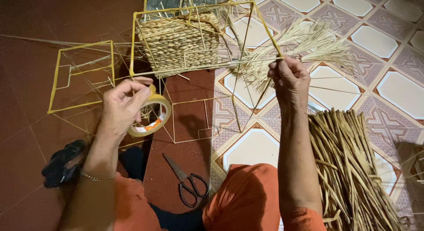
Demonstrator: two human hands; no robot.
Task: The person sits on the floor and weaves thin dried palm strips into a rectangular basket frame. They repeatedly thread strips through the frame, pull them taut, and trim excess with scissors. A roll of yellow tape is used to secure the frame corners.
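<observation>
My left hand (123, 105) grips a roll of clear adhesive tape (152, 117), held upright just below a yellow wire frame (133, 36). That frame encloses a partly woven straw basket (179, 43). My right hand (289, 78) pinches a bundle of pale dry straw (304, 47) against the frame's right edge, its ends fanning out to the right. Both forearms rise from my lap, and I wear orange clothing.
A second empty yellow wire frame (81, 76) lies on the red floor at left. Black-handled scissors (187, 182) rest between my knees. A thick pile of dry straw (351, 169) lies at right on patterned tiles. A dark cloth (62, 162) sits by my left elbow.
</observation>
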